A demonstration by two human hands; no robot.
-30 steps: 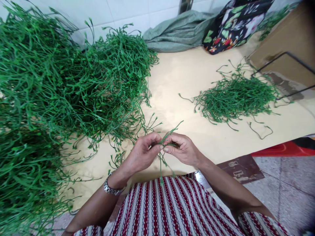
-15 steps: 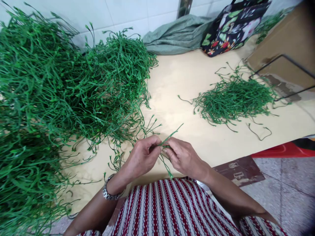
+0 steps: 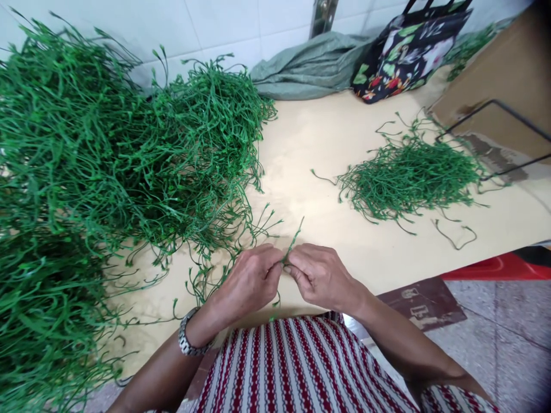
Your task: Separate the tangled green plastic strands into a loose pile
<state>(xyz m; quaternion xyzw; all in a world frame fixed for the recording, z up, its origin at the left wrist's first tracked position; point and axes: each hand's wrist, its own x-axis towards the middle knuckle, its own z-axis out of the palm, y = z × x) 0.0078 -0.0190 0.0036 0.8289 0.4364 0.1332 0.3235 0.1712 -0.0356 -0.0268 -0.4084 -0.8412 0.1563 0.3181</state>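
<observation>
My left hand (image 3: pixel 257 274) and my right hand (image 3: pixel 321 274) meet close to the table's front edge. Both are closed, thumb and fingers pinching a thin green artificial stem (image 3: pixel 295 236) between them. Its upper end slants up past my fingertips, and a lower end hangs beneath my left hand. The middle of the stem is hidden by my fingers. Left of my hands lies a large tangled heap of green stems (image 3: pixel 129 155). To the right, a smaller pile of green stems (image 3: pixel 413 175) rests on the table.
Along the wall sit a grey-green sack (image 3: pixel 310 66) and a floral bag (image 3: pixel 400 57). A cardboard box (image 3: pixel 503 86) with a black metal frame (image 3: pixel 465 117) stands at the right. A single loose stem (image 3: pixel 456 244) lies near the table's (image 3: pixel 310 137) front edge. Something red (image 3: pixel 495 267) shows below.
The stem between my hands has turned more upright, and less of its lower part shows. My fingers have closed tighter together around it. The heaps look the same.
</observation>
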